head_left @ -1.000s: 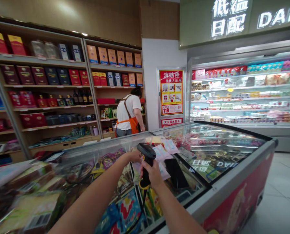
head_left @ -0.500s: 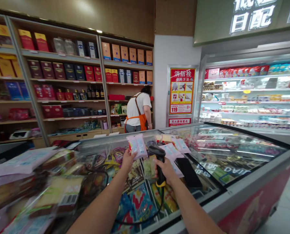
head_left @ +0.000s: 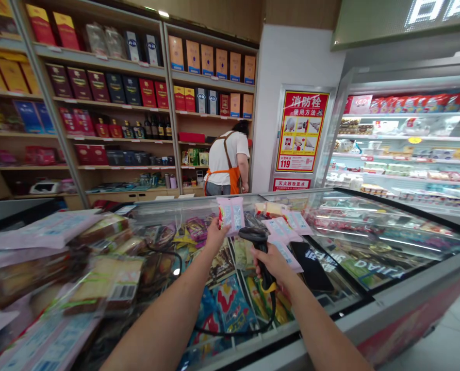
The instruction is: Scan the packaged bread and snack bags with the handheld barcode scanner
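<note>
My left hand (head_left: 216,234) grips the lower left edge of a pale pink food packet (head_left: 233,215), held upright above the freezer. In my right hand (head_left: 270,263) is a black barcode scanner (head_left: 258,238), its head pointing left toward the packet. The scanner's black cable (head_left: 266,324) loops down across the freezer glass. More pink packets (head_left: 282,229) lie just beyond the scanner, next to a black phone-like slab (head_left: 311,265). Under the glass, blue bags (head_left: 233,304) and yellow corn packs (head_left: 255,293) show between my forearms.
Packaged bread (head_left: 106,283) and pink packets (head_left: 48,229) are heaped at the left. A person in an orange apron (head_left: 230,165) bends by shelves of boxed bottles (head_left: 117,93). A freezer rim (head_left: 354,319) runs along the front right, with a chilled display (head_left: 400,149) behind.
The view has shifted, so the surroundings sit differently in the picture. Both hands keep their holds on the packet and the scanner, with little change between them.
</note>
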Tool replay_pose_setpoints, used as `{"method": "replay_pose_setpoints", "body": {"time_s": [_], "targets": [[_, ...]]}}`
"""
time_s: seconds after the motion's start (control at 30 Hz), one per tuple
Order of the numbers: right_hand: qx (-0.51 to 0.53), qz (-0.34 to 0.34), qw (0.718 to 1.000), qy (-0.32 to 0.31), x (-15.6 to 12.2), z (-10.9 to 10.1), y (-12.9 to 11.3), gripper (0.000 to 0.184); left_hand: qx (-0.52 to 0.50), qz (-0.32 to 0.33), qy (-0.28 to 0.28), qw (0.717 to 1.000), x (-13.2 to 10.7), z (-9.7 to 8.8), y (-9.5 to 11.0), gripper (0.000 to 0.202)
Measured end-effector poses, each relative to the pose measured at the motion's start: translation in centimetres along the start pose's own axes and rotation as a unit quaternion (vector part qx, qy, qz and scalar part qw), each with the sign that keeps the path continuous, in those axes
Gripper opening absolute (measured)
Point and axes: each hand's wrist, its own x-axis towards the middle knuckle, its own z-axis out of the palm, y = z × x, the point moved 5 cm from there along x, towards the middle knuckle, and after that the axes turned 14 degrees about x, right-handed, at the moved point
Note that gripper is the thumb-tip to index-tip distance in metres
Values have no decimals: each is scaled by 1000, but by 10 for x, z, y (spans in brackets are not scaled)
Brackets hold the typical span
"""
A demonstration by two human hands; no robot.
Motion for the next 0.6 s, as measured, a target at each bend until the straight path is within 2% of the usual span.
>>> {"method": "replay_pose_setpoints", "body": {"time_s": [0.43, 0.6], "targets": [[12, -12, 1000, 8, 1, -4, 4, 33, -16, -7, 10, 1000, -6, 2, 1, 39], [9, -7, 1000, -7, 2, -6, 7, 35, -32, -42, 29, 998, -14, 1, 0, 35]]}}
